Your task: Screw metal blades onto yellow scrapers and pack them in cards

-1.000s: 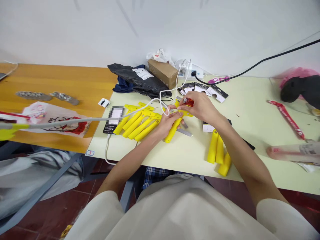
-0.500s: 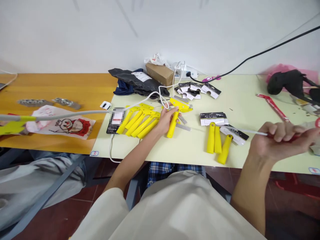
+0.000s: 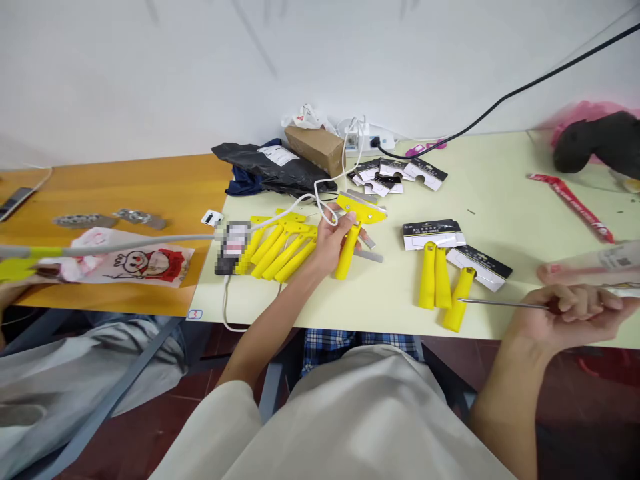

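In the head view my left hand (image 3: 330, 241) is closed around a yellow scraper (image 3: 361, 209), its wide head up and its handle hanging toward the table's front edge. Two screws show on the head. Off to the right, my right hand (image 3: 575, 317) grips a screwdriver, whose thin metal shaft (image 3: 505, 303) points left; the fingers mostly cover its handle. Several yellow scrapers (image 3: 285, 250) lie side by side left of my left hand. Loose grey blades (image 3: 370, 255) rest beside the held scraper. Between my hands lie three yellow handles (image 3: 428, 280) near black-and-white cards (image 3: 434, 236).
More cards (image 3: 425, 177) lie at the back, near a power strip (image 3: 367, 141), a cardboard box (image 3: 317, 148) and a black plastic bag (image 3: 275, 167). A white cable (image 3: 305, 197) runs across the scrapers. On the left, another person sits at an orange table (image 3: 165, 173).
My right hand has shifted down toward the table's front edge, and the screwdriver has come with it. My left hand still holds the scraper, its head now turned more face-on. The view has shifted slightly.
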Tool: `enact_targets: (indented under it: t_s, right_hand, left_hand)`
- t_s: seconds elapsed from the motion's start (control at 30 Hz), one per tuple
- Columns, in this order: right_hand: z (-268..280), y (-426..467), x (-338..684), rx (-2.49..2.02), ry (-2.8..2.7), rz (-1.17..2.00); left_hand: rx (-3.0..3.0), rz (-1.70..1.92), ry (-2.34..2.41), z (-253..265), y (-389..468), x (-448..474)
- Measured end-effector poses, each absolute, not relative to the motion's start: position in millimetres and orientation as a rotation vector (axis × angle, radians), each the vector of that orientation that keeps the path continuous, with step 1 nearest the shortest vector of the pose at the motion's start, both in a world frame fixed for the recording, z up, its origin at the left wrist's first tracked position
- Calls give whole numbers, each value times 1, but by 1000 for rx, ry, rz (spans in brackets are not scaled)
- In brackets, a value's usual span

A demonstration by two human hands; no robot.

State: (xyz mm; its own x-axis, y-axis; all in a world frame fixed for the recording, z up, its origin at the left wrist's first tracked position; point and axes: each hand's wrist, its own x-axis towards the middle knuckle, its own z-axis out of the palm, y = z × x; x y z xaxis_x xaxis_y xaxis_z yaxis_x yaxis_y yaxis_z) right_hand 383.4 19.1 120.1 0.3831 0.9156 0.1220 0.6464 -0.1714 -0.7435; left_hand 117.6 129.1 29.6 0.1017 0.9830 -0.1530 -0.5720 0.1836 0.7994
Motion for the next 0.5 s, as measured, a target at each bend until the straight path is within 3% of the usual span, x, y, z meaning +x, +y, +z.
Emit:
enact_targets:
  t_s: [0.13,0.23,0.5]
  right_hand:
    - [94,21,423,-1844,-1262,426]
    - [65,19,468,-1565,-961,197]
    - [29,27,502,-1449,-623,259]
  left_hand:
    - [683,1254,759,34,124,119]
    - [675,1240,761,36,122,120]
    - [629,1228,797,34,124,121]
